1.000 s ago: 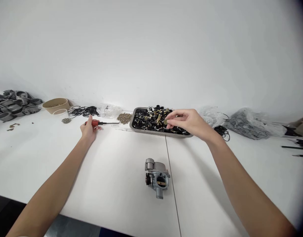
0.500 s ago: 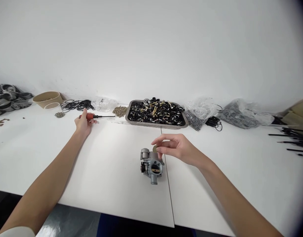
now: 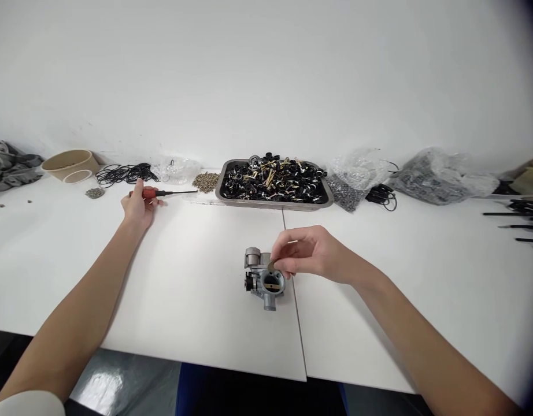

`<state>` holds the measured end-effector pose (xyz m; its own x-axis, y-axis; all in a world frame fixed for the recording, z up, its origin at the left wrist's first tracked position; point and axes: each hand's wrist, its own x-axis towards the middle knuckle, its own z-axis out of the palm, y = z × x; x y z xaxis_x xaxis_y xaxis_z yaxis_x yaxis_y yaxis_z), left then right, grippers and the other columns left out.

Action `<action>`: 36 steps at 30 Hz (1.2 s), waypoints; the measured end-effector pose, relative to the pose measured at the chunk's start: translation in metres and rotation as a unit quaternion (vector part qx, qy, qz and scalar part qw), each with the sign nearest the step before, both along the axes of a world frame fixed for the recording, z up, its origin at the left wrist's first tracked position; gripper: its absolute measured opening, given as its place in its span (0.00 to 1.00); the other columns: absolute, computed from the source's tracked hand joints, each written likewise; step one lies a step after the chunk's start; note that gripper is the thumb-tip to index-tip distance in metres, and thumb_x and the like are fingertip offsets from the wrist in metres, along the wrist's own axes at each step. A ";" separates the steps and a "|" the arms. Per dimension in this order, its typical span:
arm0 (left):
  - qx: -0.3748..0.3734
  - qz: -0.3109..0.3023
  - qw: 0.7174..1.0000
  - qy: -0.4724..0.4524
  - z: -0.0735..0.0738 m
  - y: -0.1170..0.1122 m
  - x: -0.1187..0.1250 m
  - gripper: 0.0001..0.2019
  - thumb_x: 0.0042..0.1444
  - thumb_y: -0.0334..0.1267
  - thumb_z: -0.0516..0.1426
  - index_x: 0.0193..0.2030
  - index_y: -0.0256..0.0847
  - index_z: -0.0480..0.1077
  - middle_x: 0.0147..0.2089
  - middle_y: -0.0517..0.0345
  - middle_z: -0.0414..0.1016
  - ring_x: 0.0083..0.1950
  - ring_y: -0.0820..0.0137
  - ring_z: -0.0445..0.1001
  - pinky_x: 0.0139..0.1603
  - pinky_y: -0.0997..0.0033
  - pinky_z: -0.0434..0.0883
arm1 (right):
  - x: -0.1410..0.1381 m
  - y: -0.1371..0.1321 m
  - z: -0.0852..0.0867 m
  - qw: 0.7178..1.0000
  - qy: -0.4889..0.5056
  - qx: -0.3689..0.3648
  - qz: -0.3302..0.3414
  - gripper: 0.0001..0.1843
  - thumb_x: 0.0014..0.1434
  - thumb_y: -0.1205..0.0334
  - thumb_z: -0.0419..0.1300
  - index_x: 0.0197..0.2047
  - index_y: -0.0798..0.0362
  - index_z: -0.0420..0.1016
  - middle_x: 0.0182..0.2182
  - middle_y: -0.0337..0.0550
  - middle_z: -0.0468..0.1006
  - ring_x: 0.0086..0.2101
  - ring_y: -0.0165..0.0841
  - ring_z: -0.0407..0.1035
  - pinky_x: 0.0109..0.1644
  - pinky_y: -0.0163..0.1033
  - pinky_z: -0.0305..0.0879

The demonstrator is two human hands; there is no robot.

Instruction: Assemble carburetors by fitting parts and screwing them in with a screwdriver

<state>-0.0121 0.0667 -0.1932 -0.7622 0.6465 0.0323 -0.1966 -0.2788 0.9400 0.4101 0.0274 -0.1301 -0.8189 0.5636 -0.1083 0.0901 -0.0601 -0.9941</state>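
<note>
A grey metal carburetor body [image 3: 263,281] lies on the white table near the seam between two tabletops. My right hand [image 3: 312,254] hovers just right of it, fingers pinched on a small round brass disc [image 3: 271,265] held at the carburetor's round opening. My left hand [image 3: 139,205] rests far left on the table, fingers closed round the red handle of a screwdriver [image 3: 162,193] whose dark shaft points right along the tabletop.
A metal tray [image 3: 232,200] of black and brass small parts stands at the back centre. A heap of brass bits [image 3: 206,181], black rubber rings [image 3: 123,172], a cardboard bowl [image 3: 69,162], plastic bags [image 3: 435,176] of parts and grey castings [image 3: 6,167] line the wall. Black rods [image 3: 515,222] lie far right.
My right hand came back from the tray with the brass disc and lowered it to the carburetor's opening. My left hand stayed on the screwdriver. The view tilted down a little.
</note>
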 end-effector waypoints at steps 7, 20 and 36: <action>-0.010 -0.001 1.000 0.006 0.000 0.001 -0.001 0.17 0.61 0.43 0.55 0.24 0.36 0.63 0.29 0.52 0.71 0.17 0.78 0.59 0.19 0.67 0.69 | 0.003 -0.001 0.000 0.995 -0.038 0.090 0.036 0.07 0.57 0.60 0.66 0.39 0.50 0.84 0.34 0.43 0.76 0.30 0.31 0.72 0.34 0.38 0.70; 0.004 -0.009 1.000 0.015 -0.005 0.002 -0.005 0.16 0.58 0.44 0.58 0.24 0.36 0.64 0.29 0.54 0.71 0.17 0.79 0.59 0.19 0.69 0.69 | -0.003 -0.012 0.001 0.977 -0.076 0.195 0.041 0.06 0.59 0.62 0.65 0.40 0.49 0.81 0.34 0.41 0.76 0.33 0.30 0.66 0.35 0.37 0.63; 0.008 -0.006 1.000 -0.012 0.001 0.001 -0.002 0.18 0.57 0.46 0.59 0.25 0.34 0.64 0.25 0.57 0.72 0.14 0.79 0.60 0.18 0.70 0.68 | -0.011 -0.010 -0.001 0.988 -0.087 0.123 0.029 0.10 0.57 0.67 0.63 0.43 0.48 0.80 0.39 0.40 0.68 0.24 0.22 0.53 0.29 0.34 0.56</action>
<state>-0.0137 0.0679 -0.1924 -0.7557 0.6545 0.0237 -0.2228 -0.2909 0.9305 0.3992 0.0176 -0.1315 -0.8313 0.5437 -0.1154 0.2563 0.1907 -0.9476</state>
